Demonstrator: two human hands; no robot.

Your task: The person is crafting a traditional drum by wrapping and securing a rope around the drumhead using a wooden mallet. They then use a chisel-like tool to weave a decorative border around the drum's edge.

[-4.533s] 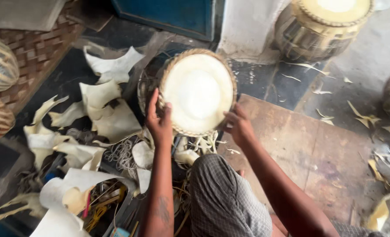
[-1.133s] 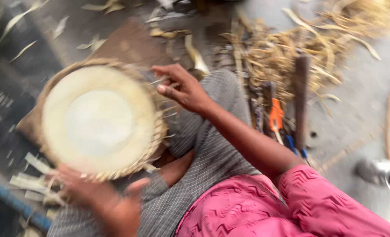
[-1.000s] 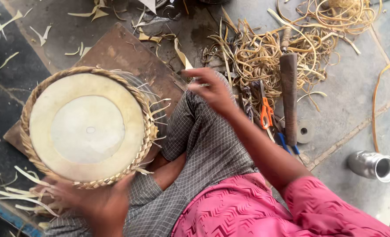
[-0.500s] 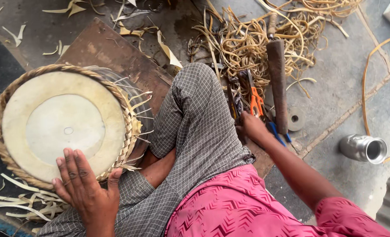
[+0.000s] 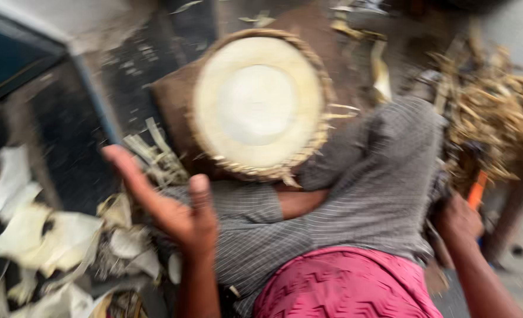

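My left hand (image 5: pixel 176 212) has lifted off the drum (image 5: pixel 258 106), fingers open and empty; the drum rests by my knee. My right hand (image 5: pixel 459 221) is blurred, grip unclear, near orange-handled tool (image 5: pixel 476 188). Scraps (image 5: pixel 31 229) litter the floor.

Pale, matt, smooth hide across the round drum head (image 5: pixel 258 106), rimmed with rough woven cane of a dry straw colour. Fine-checked grey woven cloth (image 5: pixel 379 176) over the knee, dull and soft, beside a pink knitted-looking fabric (image 5: pixel 344 282) with a zigzag texture. Stiff cream scraps of hide (image 5: pixel 31 229), matt and curled, low on the left; a tangle of dry, fibrous cane strips (image 5: pixel 497 112) on the right, with a bit of glossy orange plastic (image 5: pixel 477 188), too blurred to read further.
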